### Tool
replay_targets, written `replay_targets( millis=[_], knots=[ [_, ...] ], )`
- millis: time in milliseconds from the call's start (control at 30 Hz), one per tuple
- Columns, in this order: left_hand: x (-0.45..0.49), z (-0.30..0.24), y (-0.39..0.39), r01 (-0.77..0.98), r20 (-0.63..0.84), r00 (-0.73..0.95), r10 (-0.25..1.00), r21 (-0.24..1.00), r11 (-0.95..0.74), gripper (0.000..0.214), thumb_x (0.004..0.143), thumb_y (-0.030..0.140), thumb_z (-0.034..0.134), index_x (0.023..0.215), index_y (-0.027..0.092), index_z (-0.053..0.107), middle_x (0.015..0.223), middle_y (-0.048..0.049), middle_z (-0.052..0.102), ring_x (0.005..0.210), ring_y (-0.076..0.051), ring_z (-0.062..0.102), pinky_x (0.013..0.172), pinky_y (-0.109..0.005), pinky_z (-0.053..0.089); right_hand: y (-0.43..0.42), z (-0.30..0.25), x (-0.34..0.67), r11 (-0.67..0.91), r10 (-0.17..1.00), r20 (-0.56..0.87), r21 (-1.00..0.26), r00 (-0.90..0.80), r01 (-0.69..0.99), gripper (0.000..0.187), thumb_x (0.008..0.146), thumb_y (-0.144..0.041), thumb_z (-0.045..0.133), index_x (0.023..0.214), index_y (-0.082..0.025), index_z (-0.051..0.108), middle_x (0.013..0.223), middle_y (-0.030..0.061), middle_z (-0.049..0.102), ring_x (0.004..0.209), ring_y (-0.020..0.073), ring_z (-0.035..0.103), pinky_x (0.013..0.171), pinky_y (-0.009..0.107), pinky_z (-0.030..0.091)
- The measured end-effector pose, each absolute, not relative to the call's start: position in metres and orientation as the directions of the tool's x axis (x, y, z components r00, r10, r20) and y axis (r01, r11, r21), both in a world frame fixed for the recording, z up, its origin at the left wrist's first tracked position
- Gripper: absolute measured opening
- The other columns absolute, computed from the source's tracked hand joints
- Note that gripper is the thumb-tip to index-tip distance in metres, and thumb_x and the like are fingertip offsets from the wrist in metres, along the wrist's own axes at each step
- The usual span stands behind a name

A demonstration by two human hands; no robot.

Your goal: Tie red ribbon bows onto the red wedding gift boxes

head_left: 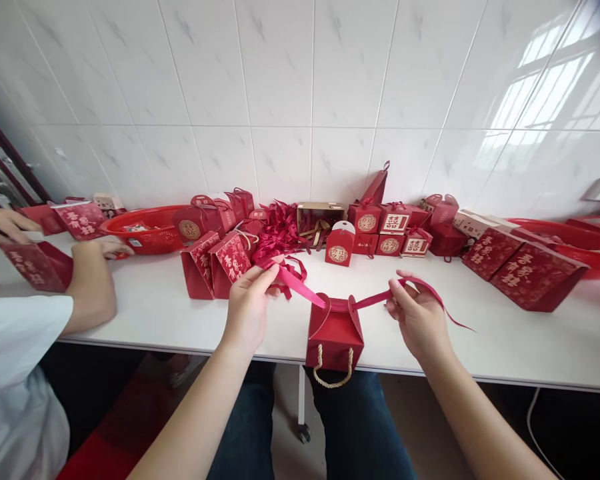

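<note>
A small red gift box [334, 333] stands upright at the front edge of the table, with a beige rope handle [333, 385] hanging down its near side. A red ribbon [303, 290] runs through the top flaps of the box and out at both sides. My left hand [250, 303] pinches the left length of ribbon, up and away from the box. On the other side, my right hand [419, 317] pinches the right length, whose loose tail hangs beyond the fingers. Both lengths look stretched out. Neither hand touches the box.
A pile of red ribbons [279, 230] lies behind, beside an open carton [323, 217]. Finished-looking boxes [393, 220] stack at back right; taller red boxes [537, 270] stand right. Red baskets [155, 230] sit at both sides. At left, a co-worker's hands [3, 227] handle another box.
</note>
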State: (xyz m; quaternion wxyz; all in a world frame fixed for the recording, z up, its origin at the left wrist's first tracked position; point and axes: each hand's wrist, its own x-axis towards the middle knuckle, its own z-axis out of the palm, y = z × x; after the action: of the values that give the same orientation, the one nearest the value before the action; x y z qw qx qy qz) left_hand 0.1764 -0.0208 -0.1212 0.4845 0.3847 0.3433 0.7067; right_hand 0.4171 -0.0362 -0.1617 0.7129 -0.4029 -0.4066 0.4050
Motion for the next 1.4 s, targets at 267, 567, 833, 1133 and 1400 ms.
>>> replay_targets(
  millis=[267,567,833,1133,1400],
  knots=[
    [0.177,-0.08,-0.021,-0.035,0.402,-0.062,0.914,0.914,-0.404,0.033,0.078,0.048,0.067,0.09,0.018,0.076,0.068,-0.0017,0.066,0.062,-0.012,0.053,0.056,-0.023,0.039,-0.03,-0.092,0.436,0.383,0.847,0.49,-0.831,0.205,0.403,0.041,0.072,-0.06,0.068,0.076,-0.02,0.07,0.054,0.002,0.057,0.05,0.0142,0.051,0.045,0.026,0.041],
    [0.187,-0.041,-0.023,0.193,0.523,0.062,0.85,0.829,-0.524,0.029,0.079,0.043,0.065,0.088,0.017,0.075,0.07,-0.0018,0.066,0.066,-0.015,0.056,0.06,-0.025,0.04,-0.01,-0.052,0.425,0.477,0.859,0.511,-0.816,0.023,0.326,0.059,0.074,-0.071,0.057,0.082,-0.015,0.071,0.054,0.0024,0.06,0.04,0.0096,0.044,0.041,0.026,0.033],
    [0.196,-0.029,-0.021,0.225,0.497,0.119,0.859,0.83,-0.511,0.028,0.078,0.039,0.065,0.092,0.017,0.075,0.072,-0.0027,0.067,0.058,-0.014,0.052,0.053,-0.024,0.036,-0.008,-0.049,0.42,0.317,0.892,0.357,-0.932,-0.279,-0.178,0.058,0.062,-0.028,0.085,0.111,-0.022,0.054,0.094,0.0062,0.073,0.089,0.0189,0.069,0.075,0.031,0.053],
    [0.199,-0.029,-0.017,0.274,0.545,0.203,0.814,0.766,-0.581,0.024,0.084,0.036,0.059,0.09,0.018,0.074,0.08,-0.0036,0.071,0.075,-0.018,0.062,0.068,-0.027,0.045,-0.014,-0.06,0.415,0.525,0.849,0.526,-0.85,-0.049,-0.035,0.028,0.067,-0.039,0.078,0.08,-0.017,0.067,0.075,0.0048,0.072,0.065,0.0177,0.068,0.059,0.03,0.053],
    [0.207,-0.026,-0.022,0.275,0.619,0.218,0.755,0.703,-0.656,0.017,0.084,0.033,0.061,0.08,0.018,0.068,0.072,-0.0004,0.065,0.066,-0.013,0.056,0.061,-0.023,0.042,-0.02,-0.04,0.404,0.516,0.846,0.507,-0.856,0.165,-0.019,0.033,0.07,-0.05,0.073,0.077,-0.019,0.062,0.041,-0.0063,0.049,0.034,0.0084,0.043,0.036,0.022,0.034]
  ],
)
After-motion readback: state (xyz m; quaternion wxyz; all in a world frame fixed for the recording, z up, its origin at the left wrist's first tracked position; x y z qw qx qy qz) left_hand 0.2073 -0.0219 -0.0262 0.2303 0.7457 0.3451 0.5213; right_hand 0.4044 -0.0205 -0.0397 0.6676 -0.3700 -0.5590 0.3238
